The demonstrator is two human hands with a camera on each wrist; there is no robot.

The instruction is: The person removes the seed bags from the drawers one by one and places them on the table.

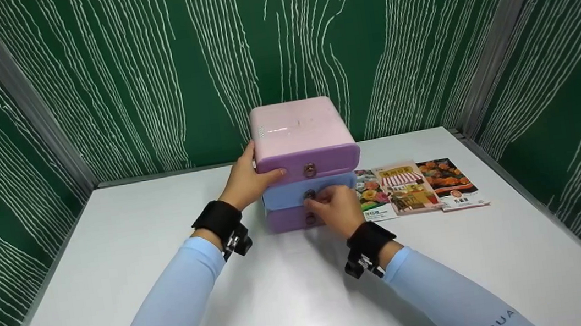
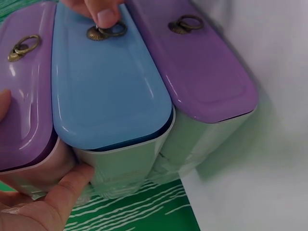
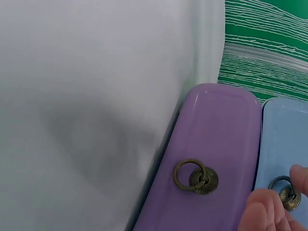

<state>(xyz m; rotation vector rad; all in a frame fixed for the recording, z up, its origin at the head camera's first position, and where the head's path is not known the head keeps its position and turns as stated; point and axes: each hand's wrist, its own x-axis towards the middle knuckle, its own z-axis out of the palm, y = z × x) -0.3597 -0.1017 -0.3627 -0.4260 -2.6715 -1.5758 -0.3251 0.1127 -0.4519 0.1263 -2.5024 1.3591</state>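
Note:
A small drawer cabinet [image 1: 297,123] with a pink top stands on the table. Its front has a purple top drawer [image 1: 335,162], a blue middle drawer [image 1: 283,197] and a purple bottom drawer [image 1: 284,221], each with a brass ring pull. My left hand [image 1: 248,179] grips the cabinet's left side, its thumb on the top drawer's front. At the blue drawer, the right hand [image 1: 342,211] pinches the ring pull [image 2: 115,30] with its fingertips. A narrow gap shows behind the blue front in the left wrist view. The drawers' contents are hidden.
Right of the cabinet lie three printed packets: one with flowers [image 1: 375,194], one with a striped awning [image 1: 407,187] and one with orange blooms [image 1: 451,182]. The white table [image 1: 163,212] meets green, white-lined walls [image 1: 121,95] behind and at both sides.

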